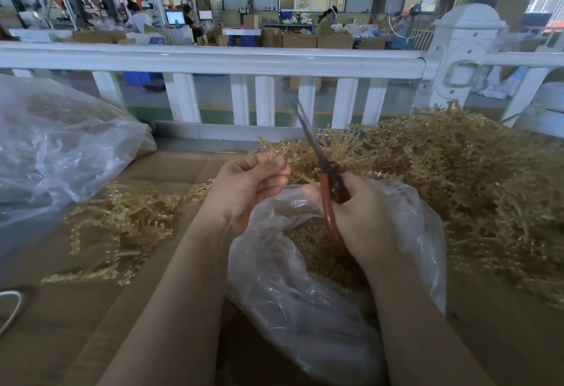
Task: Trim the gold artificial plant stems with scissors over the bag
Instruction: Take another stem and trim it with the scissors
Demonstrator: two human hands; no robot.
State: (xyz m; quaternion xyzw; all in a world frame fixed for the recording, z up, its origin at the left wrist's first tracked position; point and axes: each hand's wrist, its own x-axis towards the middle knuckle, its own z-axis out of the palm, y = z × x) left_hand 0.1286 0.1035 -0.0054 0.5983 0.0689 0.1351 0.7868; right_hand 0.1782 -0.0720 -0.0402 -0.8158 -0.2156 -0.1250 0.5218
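— What's closest?

— A crumpled clear plastic bag (305, 303), mouth open, with small gold trimmings inside, lying on the brown cardboard surface (76, 318).

— And the hands?

— Both above the bag. The right hand (363, 218) grips the red handles of long-bladed scissors (326, 178), blades pointing up and away, slightly parted. The left hand (247, 187) has its fingers curled, pinching a thin gold stem (300, 172) just left of the scissors.

— The other stems?

— A big heap of gold artificial plant stems (457, 178) right of the bag, a smaller pile of stems (122, 227) to its left. A white railing (213, 62) stands behind.
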